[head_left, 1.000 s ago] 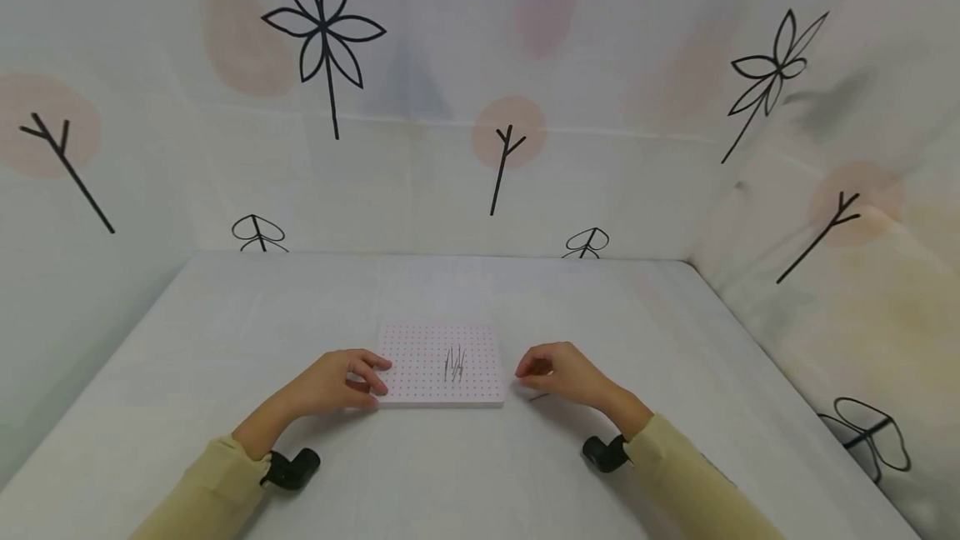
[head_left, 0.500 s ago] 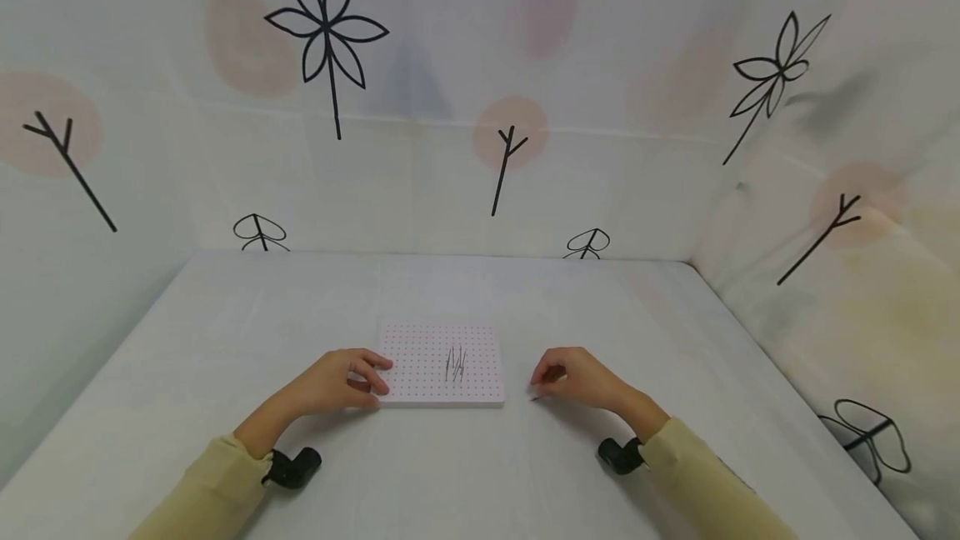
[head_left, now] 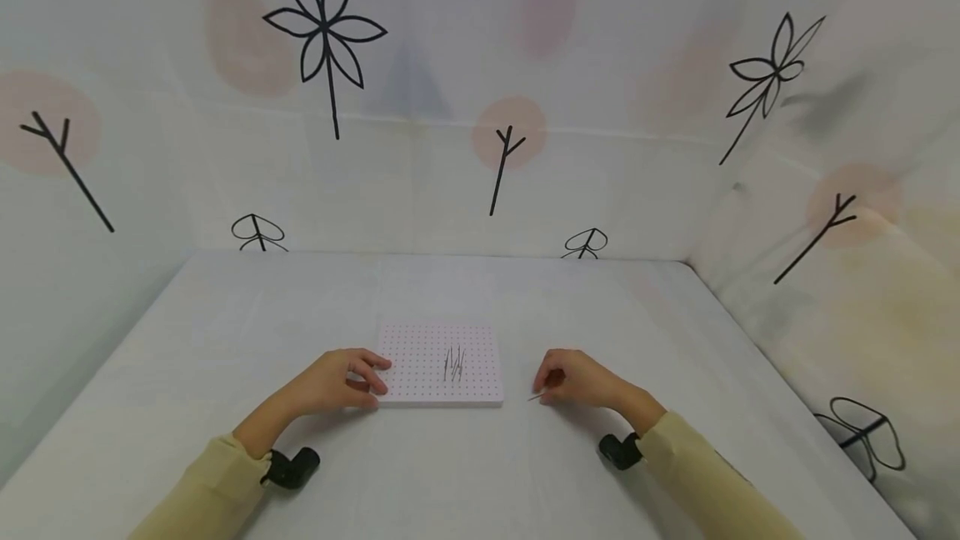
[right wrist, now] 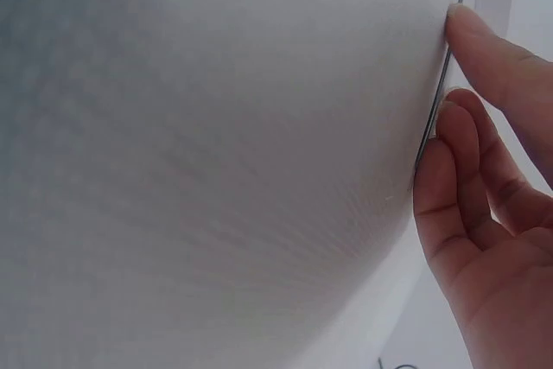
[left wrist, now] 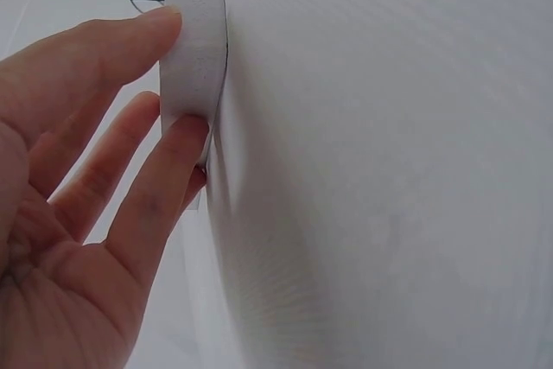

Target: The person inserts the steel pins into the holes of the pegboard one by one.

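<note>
A flat pink-white board [head_left: 420,386] dotted with rows of small holes lies on the table. Several thin dark needles [head_left: 455,363] stand up from its right half. My left hand [head_left: 337,382] rests at the board's left edge, fingers loosely spread. In the left wrist view its fingertips [left wrist: 186,131] touch the board's side wall [left wrist: 194,58]. Just right of the board, my right hand [head_left: 577,377] pinches a dark needle close over the table. In the right wrist view this needle [right wrist: 441,84] runs along the thumb and fingertips, its pointed end sticking out past the thumb.
White cloth covers the table [head_left: 450,473], and a cloth with printed flowers and twigs [head_left: 450,190] hangs behind and at the sides. A black wrist camera [head_left: 294,468] sits below the left hand, another black camera [head_left: 619,451] below the right.
My right hand has moved slightly right, away from the board, and its fingers have closed on the needle that lay beside it. The left hand and board stay in place.
</note>
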